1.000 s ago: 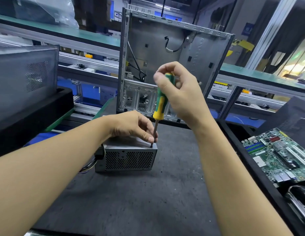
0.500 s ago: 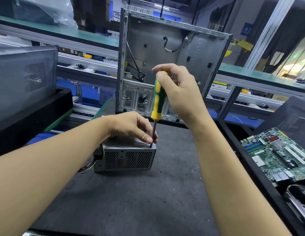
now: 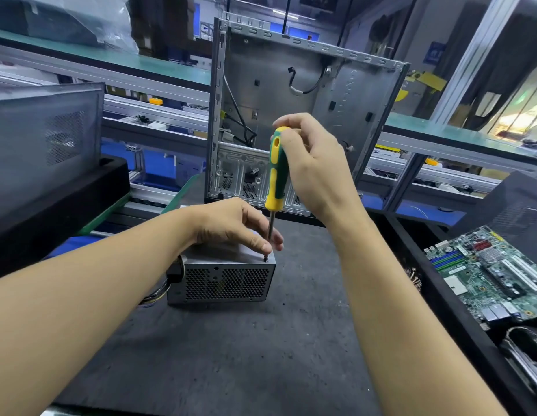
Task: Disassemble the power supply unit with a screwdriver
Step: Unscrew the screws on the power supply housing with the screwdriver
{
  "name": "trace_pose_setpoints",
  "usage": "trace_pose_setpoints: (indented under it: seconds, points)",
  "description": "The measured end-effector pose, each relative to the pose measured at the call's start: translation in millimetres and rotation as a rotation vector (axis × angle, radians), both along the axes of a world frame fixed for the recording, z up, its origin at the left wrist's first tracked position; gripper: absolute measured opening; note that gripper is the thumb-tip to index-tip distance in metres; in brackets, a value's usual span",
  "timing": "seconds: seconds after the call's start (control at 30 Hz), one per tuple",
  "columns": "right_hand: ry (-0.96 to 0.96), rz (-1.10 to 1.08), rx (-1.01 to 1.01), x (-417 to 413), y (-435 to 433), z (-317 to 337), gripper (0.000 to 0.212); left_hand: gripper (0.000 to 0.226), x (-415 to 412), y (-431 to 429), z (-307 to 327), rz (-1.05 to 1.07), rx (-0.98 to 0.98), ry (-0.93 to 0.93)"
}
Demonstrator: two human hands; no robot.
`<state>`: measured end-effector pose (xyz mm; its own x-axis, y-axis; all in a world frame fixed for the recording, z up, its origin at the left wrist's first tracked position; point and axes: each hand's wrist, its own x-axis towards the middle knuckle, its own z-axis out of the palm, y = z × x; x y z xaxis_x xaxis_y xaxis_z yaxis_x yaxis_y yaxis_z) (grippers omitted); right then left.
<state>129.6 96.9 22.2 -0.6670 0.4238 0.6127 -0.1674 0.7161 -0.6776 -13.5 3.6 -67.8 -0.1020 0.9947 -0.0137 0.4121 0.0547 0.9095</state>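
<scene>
A grey metal power supply unit [image 3: 225, 280] with a perforated front stands on the dark work mat [image 3: 246, 349]; coloured wires leave its left side. My left hand [image 3: 231, 226] rests on its top, fingertips around the screwdriver's shaft near the front right corner. My right hand [image 3: 315, 172] grips the top of the green and yellow screwdriver [image 3: 276, 172], which stands nearly upright. Its tip sits on a small screw [image 3: 265, 259] at that corner.
An empty grey computer case [image 3: 306, 115] stands upright just behind the unit. A black tray at the right holds a green motherboard [image 3: 495, 271]. A black bin [image 3: 51, 199] with a grey panel stands at the left. Conveyor rails run behind.
My right hand has turned on the handle and slid to its top, baring more of the grip. The screw now stands a little proud. The left hand and the unit stay put.
</scene>
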Motion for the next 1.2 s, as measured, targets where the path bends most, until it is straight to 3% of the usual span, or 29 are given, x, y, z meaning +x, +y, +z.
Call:
trace_pose_setpoints:
  seconds: [0.17,0.27,0.37,0.57,0.7,0.77,0.97,1.1,1.2]
  points:
    - [-0.012,-0.083,0.208,-2,6,-7,0.025,0.035,1,4,-6,0.108,0.045,-0.013]
    - [-0.018,-0.066,0.181,-2,4,-3,0.018,0.038,2,6,-9,0.132,0.056,0.001]
    - [-0.052,-0.040,0.098,-3,0,0,0.029,0.043,3,6,-9,0.140,0.072,0.026]
    - [-0.105,-0.093,0.119,-4,1,-1,0.021,0.034,0,0,-3,0.024,0.039,0.016]
    - [-0.100,-0.058,0.174,-2,2,-5,0.031,0.016,2,1,-5,0.071,0.049,-0.034]
    - [-0.088,-0.028,0.199,-1,1,-2,0.024,0.020,2,3,-6,0.103,0.060,-0.020]
    - [-0.121,0.022,0.013,-1,-7,5,0.024,0.040,2,5,-8,0.127,0.085,0.045]
    - [-0.069,-0.022,0.103,-1,-3,2,0.012,0.028,0,-1,-2,-0.002,0.039,0.072]
    - [-0.049,-0.049,0.148,1,2,2,0.013,0.016,1,1,-5,0.032,0.038,0.042]
